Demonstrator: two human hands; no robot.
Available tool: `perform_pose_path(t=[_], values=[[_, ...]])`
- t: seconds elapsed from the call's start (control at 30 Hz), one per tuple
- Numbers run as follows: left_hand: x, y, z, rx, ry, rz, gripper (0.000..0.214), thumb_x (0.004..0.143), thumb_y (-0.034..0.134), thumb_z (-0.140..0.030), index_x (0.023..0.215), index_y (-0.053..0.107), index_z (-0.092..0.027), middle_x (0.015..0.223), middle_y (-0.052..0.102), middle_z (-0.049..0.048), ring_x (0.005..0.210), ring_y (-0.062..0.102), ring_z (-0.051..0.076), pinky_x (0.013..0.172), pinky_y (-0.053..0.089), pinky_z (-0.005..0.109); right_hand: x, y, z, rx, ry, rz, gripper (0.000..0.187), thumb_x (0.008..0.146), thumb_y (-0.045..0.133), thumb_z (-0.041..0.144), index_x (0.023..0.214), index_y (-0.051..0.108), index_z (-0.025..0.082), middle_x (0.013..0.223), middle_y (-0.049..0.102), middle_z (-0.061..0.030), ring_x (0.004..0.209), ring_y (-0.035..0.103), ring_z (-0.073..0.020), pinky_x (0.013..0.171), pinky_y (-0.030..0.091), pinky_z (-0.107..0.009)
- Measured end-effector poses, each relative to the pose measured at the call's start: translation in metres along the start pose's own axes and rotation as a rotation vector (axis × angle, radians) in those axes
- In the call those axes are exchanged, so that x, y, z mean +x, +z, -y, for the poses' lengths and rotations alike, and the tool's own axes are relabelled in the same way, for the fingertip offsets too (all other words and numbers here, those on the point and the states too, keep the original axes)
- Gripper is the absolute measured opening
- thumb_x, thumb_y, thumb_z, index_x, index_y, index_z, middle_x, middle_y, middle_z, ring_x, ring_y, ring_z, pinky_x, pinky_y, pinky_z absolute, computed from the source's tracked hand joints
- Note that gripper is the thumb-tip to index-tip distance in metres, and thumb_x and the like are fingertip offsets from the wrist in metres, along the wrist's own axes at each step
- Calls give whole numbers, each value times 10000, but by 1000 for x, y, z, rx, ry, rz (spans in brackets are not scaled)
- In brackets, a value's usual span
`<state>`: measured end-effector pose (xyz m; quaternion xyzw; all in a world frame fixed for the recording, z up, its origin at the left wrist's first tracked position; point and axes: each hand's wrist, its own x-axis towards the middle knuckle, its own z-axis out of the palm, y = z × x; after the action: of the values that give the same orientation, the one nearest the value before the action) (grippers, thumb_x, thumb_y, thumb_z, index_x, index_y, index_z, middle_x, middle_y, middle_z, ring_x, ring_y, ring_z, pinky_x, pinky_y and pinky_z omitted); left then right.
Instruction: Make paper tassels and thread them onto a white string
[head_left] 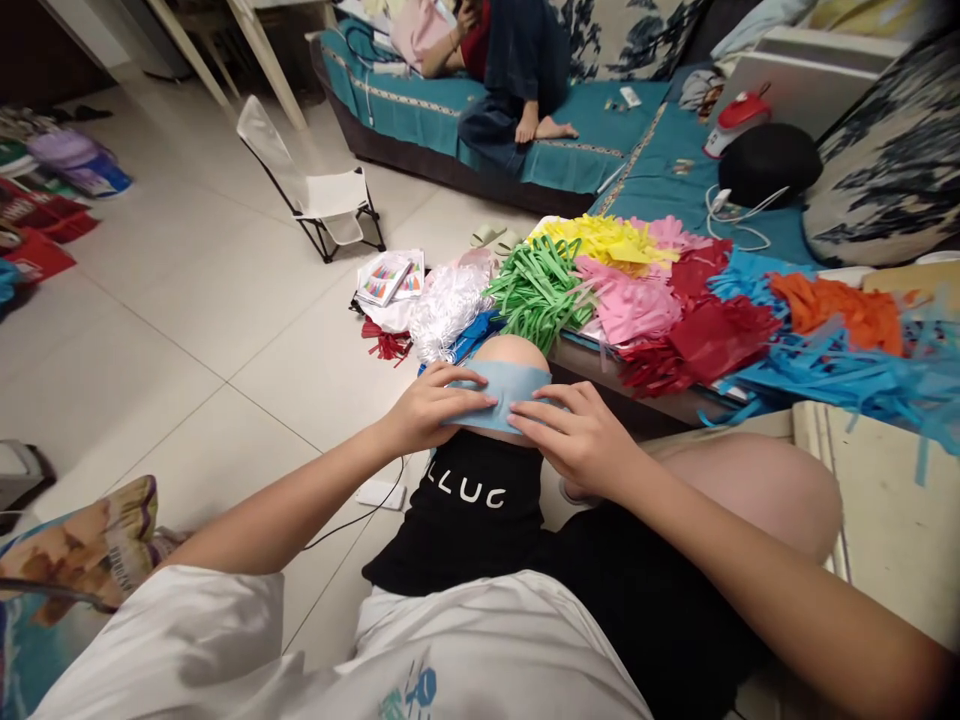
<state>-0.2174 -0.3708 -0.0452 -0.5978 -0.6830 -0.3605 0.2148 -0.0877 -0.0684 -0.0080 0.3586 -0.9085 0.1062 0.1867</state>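
Note:
A light blue strip of thin sheet lies across my bare knee, just above the hem of the black shorts with white letters. My left hand rests on the strip's left part, fingers stretched out and slightly apart. On its right part lies my right hand, with its fingers extended and spread over the sheet. The fingertips of both hands are close together near the strip's middle. Both thumbs are hard to make out.
Fringed bundles in green, yellow, pink, red, blue and orange cover a low surface ahead. White fringe and printed packets lie beside it. A small folding chair stands farther back. Someone sits on the teal sofa.

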Motion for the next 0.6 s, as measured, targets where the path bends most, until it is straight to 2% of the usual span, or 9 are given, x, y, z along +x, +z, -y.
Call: perform_pose_path(t=[0.1, 0.23, 0.4, 0.5, 0.6], values=[[-3, 0, 3, -21, 34, -18, 308, 1131, 702, -145, 1396, 804, -263, 1268, 938, 79, 1323, 849, 284, 1021, 614, 459, -1, 1, -4, -20, -48, 13, 385, 1174, 626, 103, 1488, 806, 233, 1526, 843, -92, 1406, 687, -320, 1043, 490, -509], [-3, -4, 7, -70, -77, -24, 212, 1118, 721, -187, 1258, 852, -276, 1186, 940, 77, 1313, 835, 311, 1070, 626, 514, 3, 3, -5, 177, 26, -83, 232, 1172, 642, 143, 1301, 825, 203, 1331, 899, -105, 1292, 724, -313, 1025, 538, -500], [-3, -1, 9, -252, -244, -50, 157, 1132, 721, -301, 1082, 860, -250, 1231, 857, 129, 1307, 781, 311, 1117, 650, 551, 14, 3, -2, 464, 346, -92, 229, 1188, 602, 310, 1116, 795, 211, 1069, 832, -128, 1052, 731, -284, 946, 589, -452], [-4, 6, 8, -258, -441, -65, 325, 1152, 723, -460, 964, 839, -222, 1232, 794, 143, 1299, 754, 303, 1093, 648, 520, 24, 4, -1, 536, 547, -106, 259, 1153, 623, 385, 1009, 753, 214, 993, 773, -95, 929, 703, -247, 867, 552, -395], [-3, 14, 7, -268, -606, -105, 470, 1127, 732, -602, 889, 807, -203, 1223, 756, 138, 1281, 734, 304, 1152, 623, 540, 35, 7, -1, 595, 705, -138, 313, 1113, 654, 467, 937, 714, 215, 862, 710, -44, 799, 631, -213, 792, 500, -358]])
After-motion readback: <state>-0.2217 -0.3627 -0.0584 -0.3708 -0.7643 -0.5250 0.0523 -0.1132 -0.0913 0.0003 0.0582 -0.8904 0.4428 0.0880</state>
